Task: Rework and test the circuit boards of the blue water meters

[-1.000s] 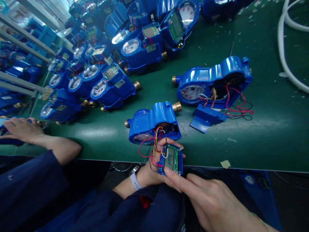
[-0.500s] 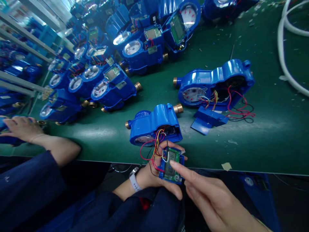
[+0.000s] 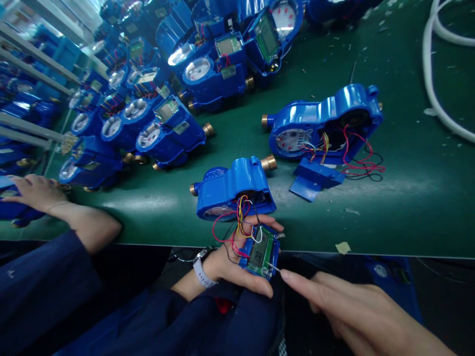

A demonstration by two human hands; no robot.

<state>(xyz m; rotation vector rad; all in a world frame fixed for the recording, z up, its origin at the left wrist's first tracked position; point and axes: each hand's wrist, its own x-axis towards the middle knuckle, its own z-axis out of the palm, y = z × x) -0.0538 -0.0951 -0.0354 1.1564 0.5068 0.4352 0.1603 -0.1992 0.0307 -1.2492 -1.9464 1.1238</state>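
Observation:
My left hand (image 3: 237, 269), with a watch on its wrist, cradles a circuit board with a display (image 3: 259, 250) in a blue holder. Digits show on its screen. Red, yellow, white and black wires (image 3: 237, 225) run from the board to an opened blue water meter (image 3: 237, 185) lying on the bench just beyond. My right hand (image 3: 319, 291) is closed on a thin metal tool (image 3: 273, 267). The tool's tip is at the board's lower right part; whether it touches is hard to tell. Most of the tool is hidden by the fingers.
A second opened meter (image 3: 322, 126) lies to the right, its wires out, beside a blue cover (image 3: 315, 178). Several meters (image 3: 166, 128) crowd the back left of the green bench (image 3: 389, 207). Another person's hand (image 3: 40, 193) rests at far left. A white cable (image 3: 428, 64) curves at right.
My right index fingertip has drawn back from the screen to the lower right, and the thin tool's tip now shows at the board. The digits on the display differ. The view shifted slightly.

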